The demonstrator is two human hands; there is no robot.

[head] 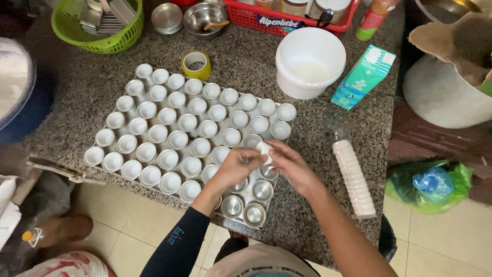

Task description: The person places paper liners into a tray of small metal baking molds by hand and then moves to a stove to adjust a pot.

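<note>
Spanning the middle of the granite table (328,128) was a tray (270,207) of small metal cups, most already lined with white paper. A white bucket (310,61) stood beyond it. Above the tray's near right corner, the left hand (237,165) and right hand (290,163) together pinched one white paper liner (264,150).

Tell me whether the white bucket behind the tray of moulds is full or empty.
Nearly empty. The white bucket stands upright and open, its inner walls bare down to the bottom, where only a thin pale layer or residue shows.
</note>
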